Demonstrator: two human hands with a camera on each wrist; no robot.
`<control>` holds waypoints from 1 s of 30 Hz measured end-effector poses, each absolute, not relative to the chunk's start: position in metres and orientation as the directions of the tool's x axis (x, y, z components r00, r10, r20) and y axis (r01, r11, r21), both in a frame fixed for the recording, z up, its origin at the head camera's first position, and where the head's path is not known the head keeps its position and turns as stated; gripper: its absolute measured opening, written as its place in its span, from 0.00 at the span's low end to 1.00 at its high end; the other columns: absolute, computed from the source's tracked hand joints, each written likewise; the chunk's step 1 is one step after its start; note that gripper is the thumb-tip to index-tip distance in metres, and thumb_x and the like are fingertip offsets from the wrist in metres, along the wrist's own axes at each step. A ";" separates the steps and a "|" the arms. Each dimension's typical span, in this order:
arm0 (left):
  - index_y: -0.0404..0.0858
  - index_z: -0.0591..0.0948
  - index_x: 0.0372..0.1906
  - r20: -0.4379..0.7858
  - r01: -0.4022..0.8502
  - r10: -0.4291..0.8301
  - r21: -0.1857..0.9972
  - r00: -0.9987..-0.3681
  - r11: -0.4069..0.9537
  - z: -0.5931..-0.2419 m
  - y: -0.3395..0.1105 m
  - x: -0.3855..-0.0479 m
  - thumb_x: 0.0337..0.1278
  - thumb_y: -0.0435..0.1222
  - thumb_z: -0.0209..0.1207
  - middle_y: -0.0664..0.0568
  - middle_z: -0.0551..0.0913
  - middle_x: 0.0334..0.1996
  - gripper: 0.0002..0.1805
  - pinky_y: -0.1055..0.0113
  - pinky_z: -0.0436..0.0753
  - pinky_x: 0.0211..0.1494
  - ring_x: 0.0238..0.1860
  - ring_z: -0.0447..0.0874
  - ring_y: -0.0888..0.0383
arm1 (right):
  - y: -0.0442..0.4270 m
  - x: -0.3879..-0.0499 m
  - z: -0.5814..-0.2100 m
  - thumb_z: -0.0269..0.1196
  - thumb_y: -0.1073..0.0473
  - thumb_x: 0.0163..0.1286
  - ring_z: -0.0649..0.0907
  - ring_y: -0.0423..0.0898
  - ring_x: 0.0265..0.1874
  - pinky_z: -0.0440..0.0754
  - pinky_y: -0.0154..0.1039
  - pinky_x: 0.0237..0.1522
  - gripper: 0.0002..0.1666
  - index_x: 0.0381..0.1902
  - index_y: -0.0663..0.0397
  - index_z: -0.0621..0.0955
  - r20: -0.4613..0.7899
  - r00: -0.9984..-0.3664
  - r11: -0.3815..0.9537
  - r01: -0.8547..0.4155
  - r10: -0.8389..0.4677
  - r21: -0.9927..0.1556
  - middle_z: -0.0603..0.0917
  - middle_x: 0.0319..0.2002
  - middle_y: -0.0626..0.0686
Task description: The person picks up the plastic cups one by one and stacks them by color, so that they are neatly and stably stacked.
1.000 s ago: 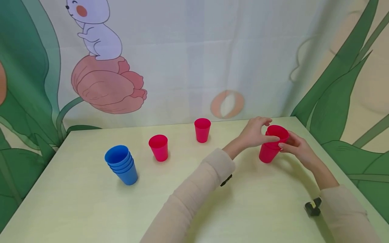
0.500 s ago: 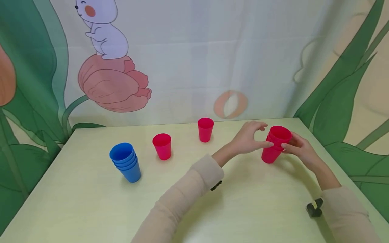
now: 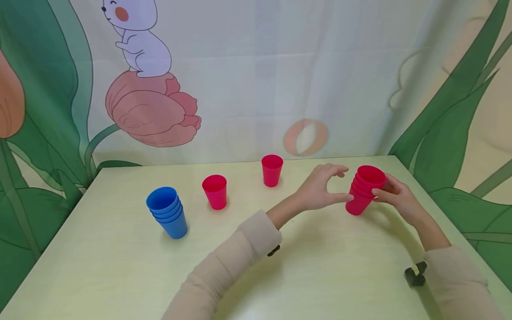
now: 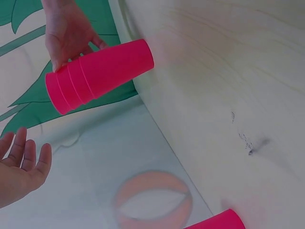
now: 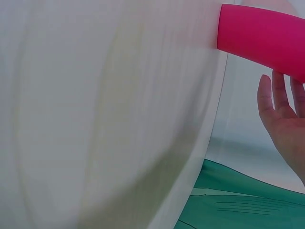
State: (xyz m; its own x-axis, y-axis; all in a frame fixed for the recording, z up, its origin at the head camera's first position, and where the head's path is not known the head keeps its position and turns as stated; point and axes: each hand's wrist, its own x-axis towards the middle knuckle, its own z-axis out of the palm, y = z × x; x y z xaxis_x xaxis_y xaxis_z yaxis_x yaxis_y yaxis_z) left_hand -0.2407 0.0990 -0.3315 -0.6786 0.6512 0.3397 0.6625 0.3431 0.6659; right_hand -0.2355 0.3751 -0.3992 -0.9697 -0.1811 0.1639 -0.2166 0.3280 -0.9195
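Note:
My right hand (image 3: 400,200) holds a stack of nested red plastic cups (image 3: 365,191) near the rims, thumb on the near side. The stack stands with its base at the table, tilted slightly. In the left wrist view several rim edges show along the cup stack (image 4: 102,74). My left hand (image 3: 320,189) is just left of the stack, thumb and fingers spread apart and nothing between them. The left wrist view shows a gap between my left hand (image 4: 24,169) and the cups. In the right wrist view fingers of my right hand (image 5: 288,119) touch the red stack (image 5: 262,36).
One red cup (image 3: 272,171) stands near the table's back edge, another red cup (image 3: 216,193) farther left. A stack of blue cups (image 3: 170,215) leans on the left part of the pale table (image 3: 320,266). A printed curtain (image 3: 240,89) hangs behind the table.
My left hand has let go of the red cups and moved left and slightly down, away from the stack. My right hand still holds it. The head view has shifted slightly.

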 end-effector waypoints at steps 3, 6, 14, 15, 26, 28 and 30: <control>0.39 0.69 0.60 0.360 0.682 0.653 0.648 -0.666 0.339 -0.332 0.092 -0.238 0.48 0.43 0.64 0.51 0.75 0.50 0.33 0.74 0.68 0.51 0.53 0.67 0.61 | 0.374 -0.237 -0.399 0.55 0.63 0.67 0.78 0.36 0.42 0.80 0.35 0.40 0.26 0.62 0.46 0.65 0.180 -0.961 0.303 -0.238 -0.208 -0.923 0.76 0.47 0.39; 0.39 0.69 0.60 0.368 0.693 0.656 0.637 -0.659 0.339 -0.334 0.086 -0.236 0.49 0.43 0.64 0.52 0.75 0.50 0.32 0.74 0.67 0.53 0.54 0.66 0.60 | 0.375 -0.239 -0.399 0.54 0.65 0.67 0.78 0.35 0.42 0.80 0.33 0.39 0.25 0.61 0.45 0.66 0.184 -0.959 0.282 -0.242 -0.217 -0.928 0.77 0.46 0.39; 0.39 0.69 0.60 0.368 0.707 0.665 0.614 -0.650 0.352 -0.340 0.074 -0.228 0.49 0.44 0.64 0.54 0.75 0.50 0.32 0.75 0.65 0.54 0.53 0.66 0.62 | 0.378 -0.237 -0.403 0.52 0.67 0.67 0.78 0.35 0.42 0.80 0.32 0.38 0.25 0.60 0.45 0.66 0.210 -0.952 0.252 -0.264 -0.224 -0.931 0.77 0.46 0.40; 0.38 0.69 0.60 0.372 0.709 0.666 0.615 -0.647 0.346 -0.340 0.072 -0.227 0.49 0.43 0.64 0.53 0.75 0.50 0.32 0.75 0.65 0.54 0.53 0.66 0.61 | 0.378 -0.237 -0.403 0.52 0.67 0.67 0.78 0.35 0.42 0.80 0.32 0.38 0.25 0.60 0.45 0.66 0.209 -0.952 0.255 -0.264 -0.224 -0.930 0.77 0.46 0.40; 0.38 0.70 0.59 0.391 0.696 0.641 0.639 -0.661 0.327 -0.350 0.052 -0.219 0.48 0.42 0.65 0.52 0.75 0.49 0.31 0.71 0.67 0.56 0.53 0.67 0.59 | 0.379 -0.238 -0.404 0.52 0.68 0.67 0.78 0.35 0.41 0.80 0.32 0.38 0.26 0.60 0.43 0.66 0.201 -0.954 0.245 -0.255 -0.224 -0.935 0.77 0.46 0.40; 0.38 0.70 0.59 0.392 0.687 0.634 0.653 -0.667 0.319 -0.351 0.047 -0.218 0.48 0.42 0.65 0.52 0.75 0.48 0.32 0.70 0.68 0.55 0.53 0.67 0.58 | 0.378 -0.238 -0.403 0.52 0.67 0.67 0.78 0.35 0.41 0.80 0.31 0.38 0.26 0.61 0.43 0.66 0.202 -0.953 0.245 -0.256 -0.226 -0.935 0.77 0.46 0.39; 0.38 0.70 0.59 0.390 0.675 0.625 0.669 -0.676 0.312 -0.353 0.043 -0.217 0.47 0.41 0.66 0.52 0.75 0.49 0.32 0.72 0.69 0.53 0.53 0.67 0.59 | 0.377 -0.238 -0.401 0.52 0.67 0.68 0.78 0.35 0.41 0.80 0.31 0.38 0.25 0.61 0.43 0.66 0.205 -0.952 0.246 -0.260 -0.229 -0.934 0.77 0.45 0.39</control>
